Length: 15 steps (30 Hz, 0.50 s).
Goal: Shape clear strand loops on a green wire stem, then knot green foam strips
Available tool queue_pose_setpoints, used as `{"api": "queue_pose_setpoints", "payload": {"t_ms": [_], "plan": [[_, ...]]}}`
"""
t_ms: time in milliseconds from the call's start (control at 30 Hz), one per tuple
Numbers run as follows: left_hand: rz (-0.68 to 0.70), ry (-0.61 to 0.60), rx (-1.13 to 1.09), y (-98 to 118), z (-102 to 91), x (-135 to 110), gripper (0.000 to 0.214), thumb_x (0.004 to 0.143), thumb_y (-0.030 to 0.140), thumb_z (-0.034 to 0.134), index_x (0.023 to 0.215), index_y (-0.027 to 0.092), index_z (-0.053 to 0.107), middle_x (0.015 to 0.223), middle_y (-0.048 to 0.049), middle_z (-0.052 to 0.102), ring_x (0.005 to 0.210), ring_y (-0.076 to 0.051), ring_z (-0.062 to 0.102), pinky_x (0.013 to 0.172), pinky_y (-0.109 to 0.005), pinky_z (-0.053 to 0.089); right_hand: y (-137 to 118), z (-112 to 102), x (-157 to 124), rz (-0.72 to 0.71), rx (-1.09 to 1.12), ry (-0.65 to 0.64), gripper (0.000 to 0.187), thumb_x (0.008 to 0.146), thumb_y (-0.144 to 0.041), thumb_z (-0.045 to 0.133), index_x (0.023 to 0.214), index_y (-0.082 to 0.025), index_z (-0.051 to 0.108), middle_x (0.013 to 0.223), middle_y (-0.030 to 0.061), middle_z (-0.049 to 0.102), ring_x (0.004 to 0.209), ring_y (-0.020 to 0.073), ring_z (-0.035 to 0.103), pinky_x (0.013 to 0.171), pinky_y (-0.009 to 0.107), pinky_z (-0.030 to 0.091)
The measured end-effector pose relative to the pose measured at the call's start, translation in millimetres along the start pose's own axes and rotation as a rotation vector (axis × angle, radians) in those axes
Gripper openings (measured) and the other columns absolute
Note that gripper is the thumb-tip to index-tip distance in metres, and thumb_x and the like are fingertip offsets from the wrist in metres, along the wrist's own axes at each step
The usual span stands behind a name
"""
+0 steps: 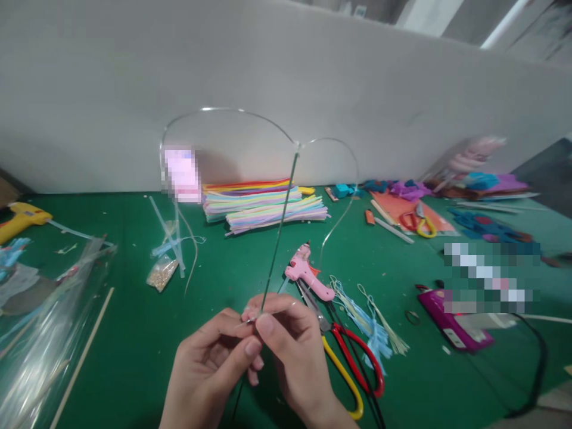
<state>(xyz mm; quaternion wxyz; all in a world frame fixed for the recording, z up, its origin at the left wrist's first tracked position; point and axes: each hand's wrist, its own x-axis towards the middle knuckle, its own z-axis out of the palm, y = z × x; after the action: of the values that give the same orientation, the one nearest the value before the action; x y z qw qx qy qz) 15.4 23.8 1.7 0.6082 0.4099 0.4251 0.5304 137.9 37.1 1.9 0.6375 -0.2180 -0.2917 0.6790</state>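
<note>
Both hands are closed in fingertip pinches on the lower end of a thin, straight, dark metal stem (pixel 277 232). The left hand (pixel 203 369) nips it from one side and the right hand (pixel 295 351) from the other, thumbs touching. Something fine and pale may lie between the fingertips, but it is too small to tell.

The stem rises, tilted right, to a thin silvery wire bent into 2 arcs (pixel 214 109) that meet at its top. By my reading the bending is done, while both wire ends hang loose, apart from the stem.

Red-and-yellow-handled scissors (pixel 353 363) and a pink plastic glue gun (pixel 308 274) lie just beside the right hand. To the left, the green felt table cover (pixel 134 333) is bare as far as a thin wooden stick (pixel 83 357) and clear cellophane sheets (pixel 44 322). Pastel pipe cleaners in a stack (pixel 268 205) sit well behind.
</note>
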Motion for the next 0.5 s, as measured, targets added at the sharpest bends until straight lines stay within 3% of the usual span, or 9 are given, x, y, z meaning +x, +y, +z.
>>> {"api": "queue_pose_setpoints", "payload": {"t_ms": [233,400,500], "plan": [[0.027,0.037,-0.01,0.6,6.1,-0.1,0.012,0.08,0.028,0.083,0.075,0.019,0.076,0.065,0.0004,0.067,0.049,-0.01,0.063,0.046,-0.017,0.055,5.0,1.0,0.1,0.011,-0.002,0.045,0.002,0.082,-0.024,0.082,0.082,-0.023,0.081,0.086,0.0002,0.075,0.047,0.0048,0.06,0.037,0.014,0.051],[-0.047,0.148,-0.09,4.8,11.3,-1.9,0.018,0.074,0.03,0.088,0.072,0.017,0.075,0.063,-0.0001,0.066,0.049,-0.01,0.061,0.045,-0.017,0.053,2.0,1.3,-2.8,0.06,-0.029,-0.001,0.021,0.086,-0.038,0.078,0.1,-0.023,0.08,0.091,0.0062,0.077,0.051,0.0062,0.057,0.043,0.017,0.051],[-0.058,0.162,-0.116,7.5,15.6,-2.4,0.021,0.071,0.031,0.09,0.072,0.017,0.074,0.062,-0.0001,0.066,0.05,-0.01,0.06,0.043,-0.017,0.052,2.3,0.7,-2.0,0.051,-0.01,-0.002,0.019,0.087,-0.038,0.076,0.098,-0.024,0.08,0.099,0.006,0.077,0.05,0.0055,0.058,0.041,0.017,0.05]]}}
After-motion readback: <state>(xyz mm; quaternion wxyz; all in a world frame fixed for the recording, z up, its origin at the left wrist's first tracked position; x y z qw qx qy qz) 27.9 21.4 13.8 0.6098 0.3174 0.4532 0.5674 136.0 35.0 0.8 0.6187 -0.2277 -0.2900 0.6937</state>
